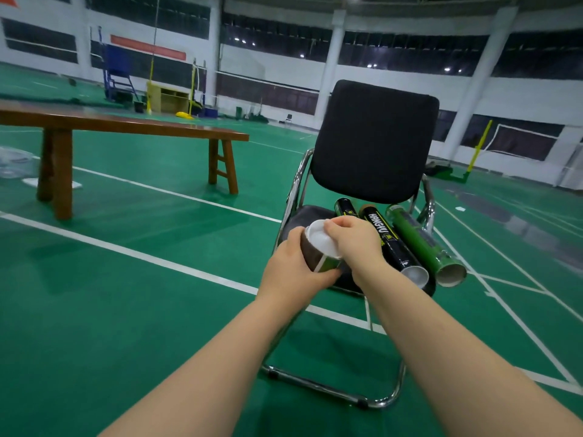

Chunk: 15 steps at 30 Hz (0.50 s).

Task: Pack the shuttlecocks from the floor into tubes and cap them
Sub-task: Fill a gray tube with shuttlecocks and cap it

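Left hand (293,272) fingers clasp the tube (310,255) — right hand (355,239) fingers pinch its white cap (321,239). 3 tubes (394,247) lie on the chair (372,137).

- I work from a single view: the head camera, worn at head height, facing forward and tilted down.
- Both forearms enter from the bottom edge. The left hand (293,272) and right hand (356,241) meet near frame centre on the tube (310,253) and its cap (321,239), close to the lens.
- The chair (375,140) stands just beyond the hands, its seat towards me.
- The bench (126,126) sits farther off, upper left.
- The wide-angle lens curves the floor (110,310) lines and far pillars towards the edges.
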Motion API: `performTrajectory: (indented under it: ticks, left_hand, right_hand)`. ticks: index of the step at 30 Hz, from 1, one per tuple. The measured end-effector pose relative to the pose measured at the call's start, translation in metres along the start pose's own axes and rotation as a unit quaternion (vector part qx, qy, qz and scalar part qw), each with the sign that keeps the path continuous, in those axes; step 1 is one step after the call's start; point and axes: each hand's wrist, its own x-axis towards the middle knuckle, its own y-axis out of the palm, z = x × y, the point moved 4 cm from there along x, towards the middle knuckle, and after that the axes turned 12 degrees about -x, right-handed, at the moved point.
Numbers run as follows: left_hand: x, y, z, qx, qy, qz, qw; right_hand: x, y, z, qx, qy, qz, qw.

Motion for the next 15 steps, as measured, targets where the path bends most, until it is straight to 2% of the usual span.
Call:
performTrajectory:
  ticks: [6, 12, 15]
  left_hand:
    - [-0.004, 0.006, -0.013, -0.035, 0.011, 0.002, 0.999]
    - [-0.003, 0.005, -0.017, -0.028, 0.025, 0.004, 0.999]
    - [-0.004, 0.002, -0.015, -0.021, 0.031, 0.006, 0.999]
  right_hand:
    - [-0.008, -0.025, 0.005, -0.004, -0.026, -0.099, 0.995]
    - [-0.01, -0.024, 0.005, -0.014, -0.011, -0.048, 0.999]
    - [-0.008, -0.021, 0.004, -0.066, -0.024, -0.028, 0.997]
